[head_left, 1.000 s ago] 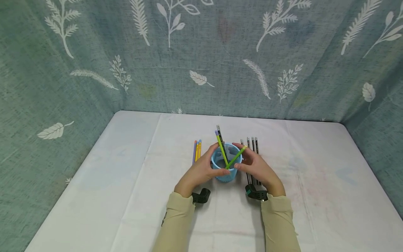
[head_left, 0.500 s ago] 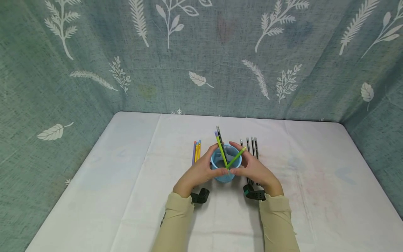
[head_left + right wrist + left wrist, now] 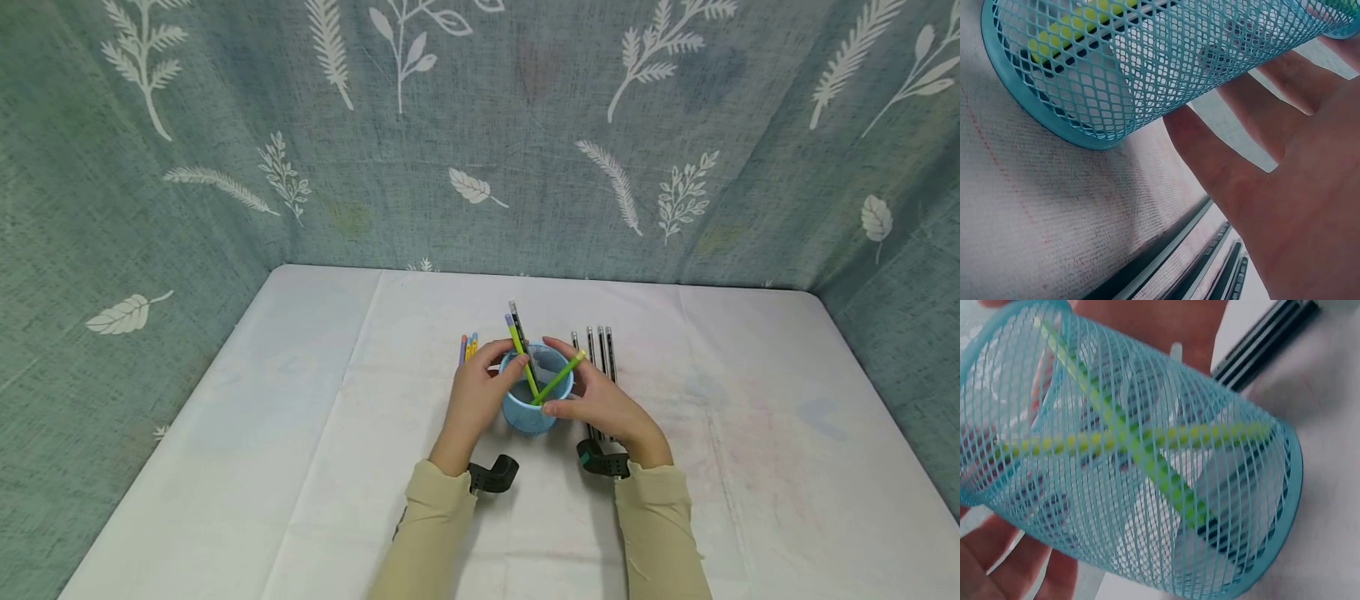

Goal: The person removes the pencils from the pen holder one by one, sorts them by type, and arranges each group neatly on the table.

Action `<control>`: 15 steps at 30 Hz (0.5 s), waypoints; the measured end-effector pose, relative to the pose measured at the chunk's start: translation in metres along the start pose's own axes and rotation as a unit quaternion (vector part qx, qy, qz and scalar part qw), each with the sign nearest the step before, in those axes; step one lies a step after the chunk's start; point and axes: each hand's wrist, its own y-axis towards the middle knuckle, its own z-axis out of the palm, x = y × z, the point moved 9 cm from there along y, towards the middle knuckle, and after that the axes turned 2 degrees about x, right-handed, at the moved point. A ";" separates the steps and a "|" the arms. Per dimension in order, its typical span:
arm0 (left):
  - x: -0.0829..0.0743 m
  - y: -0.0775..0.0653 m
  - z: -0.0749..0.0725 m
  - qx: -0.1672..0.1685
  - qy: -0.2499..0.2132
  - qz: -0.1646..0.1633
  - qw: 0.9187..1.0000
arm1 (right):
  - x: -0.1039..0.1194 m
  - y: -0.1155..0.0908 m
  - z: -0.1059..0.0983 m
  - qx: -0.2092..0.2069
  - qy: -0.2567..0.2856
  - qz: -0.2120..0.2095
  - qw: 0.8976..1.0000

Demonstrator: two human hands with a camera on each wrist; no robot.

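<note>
A light blue mesh pencil cup (image 3: pixel 530 419) stands between both hands, tilted-looking in the wrist views. Inside it lean a yellow-green pencil (image 3: pixel 521 340), a black pencil (image 3: pixel 514 312) and a green pencil (image 3: pixel 562 377). At the cup's left rim, my left hand (image 3: pixel 476 396) pinches the yellow-green pencil between thumb and fingers; whether the black one is pinched too I cannot tell. My right hand (image 3: pixel 609 408) holds the cup from the right, thumb at the near rim and fingers curving round the far side. The left wrist view shows the cup's mesh wall (image 3: pixel 1147 487) close up.
Several black pencils (image 3: pixel 602 354) lie side by side on the white cloth, right of the cup and partly under the right hand. Yellow and purple pencils (image 3: pixel 469 346) lie to the left, mostly hidden by the left hand. A patterned green curtain (image 3: pixel 480 225) hangs behind the table.
My left hand has left the cup's near side, its thumb rising to the pencils at the rim. The right thumb has slid leftward along the rim. The cup has shifted slightly left.
</note>
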 end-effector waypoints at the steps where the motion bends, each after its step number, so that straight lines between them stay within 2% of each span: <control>1: 0.000 0.000 -0.002 -0.011 0.000 -0.005 1.000 | 0.000 0.000 0.000 0.000 -0.001 0.000 1.000; 5: 0.000 0.000 -0.006 -0.033 0.004 -0.005 0.999 | 0.001 0.001 0.000 -0.002 -0.007 0.002 1.000; 11: -0.009 0.000 -0.008 -0.048 0.051 0.029 0.997 | -0.001 0.002 0.000 -0.003 -0.007 0.009 1.000; 15: -0.010 -0.001 -0.012 -0.058 0.064 0.031 0.996 | -0.004 0.002 0.000 -0.007 -0.005 0.012 1.000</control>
